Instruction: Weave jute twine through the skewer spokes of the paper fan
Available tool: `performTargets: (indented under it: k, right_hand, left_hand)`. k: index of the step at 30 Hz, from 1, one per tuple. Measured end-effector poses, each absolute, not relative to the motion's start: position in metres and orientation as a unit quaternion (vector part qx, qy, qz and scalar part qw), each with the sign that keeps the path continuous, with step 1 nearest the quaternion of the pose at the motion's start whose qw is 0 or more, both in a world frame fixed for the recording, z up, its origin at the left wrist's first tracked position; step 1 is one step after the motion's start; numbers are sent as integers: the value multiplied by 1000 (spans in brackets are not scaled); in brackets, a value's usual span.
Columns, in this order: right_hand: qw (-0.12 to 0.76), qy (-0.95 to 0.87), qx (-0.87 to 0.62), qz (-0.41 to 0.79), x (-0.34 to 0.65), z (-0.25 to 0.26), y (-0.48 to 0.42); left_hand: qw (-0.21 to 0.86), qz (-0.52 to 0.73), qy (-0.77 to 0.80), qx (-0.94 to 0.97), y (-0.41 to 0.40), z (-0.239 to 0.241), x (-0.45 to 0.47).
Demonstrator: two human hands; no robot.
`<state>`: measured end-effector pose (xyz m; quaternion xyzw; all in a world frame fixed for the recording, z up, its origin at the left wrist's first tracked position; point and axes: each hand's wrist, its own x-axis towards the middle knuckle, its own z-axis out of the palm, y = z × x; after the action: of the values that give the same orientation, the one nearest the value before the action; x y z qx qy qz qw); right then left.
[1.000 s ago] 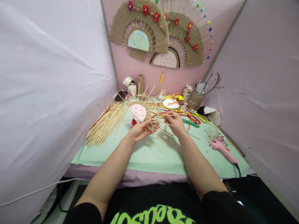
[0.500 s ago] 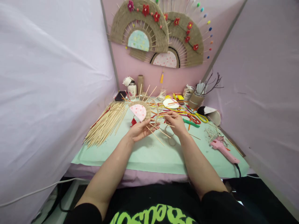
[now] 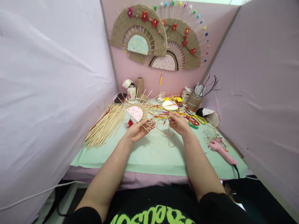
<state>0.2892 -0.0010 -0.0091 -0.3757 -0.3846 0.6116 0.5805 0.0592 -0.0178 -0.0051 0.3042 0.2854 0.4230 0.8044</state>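
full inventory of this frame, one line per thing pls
half-made fan: 1, tan weave, pink dotted centre, skewers sticking out, above mat, in left hand
finished fans: 2, tan with red flowers, back wall
skewer pile: many, pale wood, mat left
twine: 1 loose loop, tan, mat centre
glue gun: 1, pink, mat right
scissors: 1, yellow handles, right of centre
tool cup: 1, brown, back right
jar: 1, white, back left
mat: 1, mint green
left hand: holds fan
right hand: pinches twine
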Motion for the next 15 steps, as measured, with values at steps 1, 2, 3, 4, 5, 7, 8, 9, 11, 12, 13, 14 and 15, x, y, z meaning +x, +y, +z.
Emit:
performTargets:
  k: [1,2,3,4,5,7,8,9,11,12,13,14,15]
  right_hand:
    - [580,-381,-364,621,292,-7,-2]
    - [580,-382,-350,629,294,-5,-4]
    - [581,-384,-337,634,296,-3,-6]
    - [582,-388,-324,637,297,-1,-8]
    - [584,-393,-311,638,299,1,-9]
    - [594,-401,-288,635,300,4,-13]
    - [600,-405,-278,632,300,4,-14]
    - [605,-408,-269,629,300,5,-14]
    - [614,-416,-255,621,300,5,-15]
    - [617,-418,-250,618,300,5,-14]
    - [622,-417,-247,615,299,5,-14]
    - [626,-411,-247,614,299,4,-13]
    - [629,-403,-250,616,298,4,-12]
  left_hand:
    - [804,426,284,301,-18,-5,59]
    - [804,429,282,299,-18,-4,59]
    - [805,431,279,297,-18,-4,58]
    - [806,432,276,295,-17,-4,58]
    - [807,434,273,295,-17,-5,57]
    - [807,433,271,295,-15,-6,57]
    - [807,432,273,296,-15,-6,57]
    - [806,430,276,297,-15,-6,57]
    - [806,425,281,301,-16,-6,57]
    - [806,421,283,305,-16,-6,57]
    - [807,417,283,308,-17,-5,57]
    - [808,412,283,312,-17,-5,58]
    - [809,407,284,315,-18,-4,58]
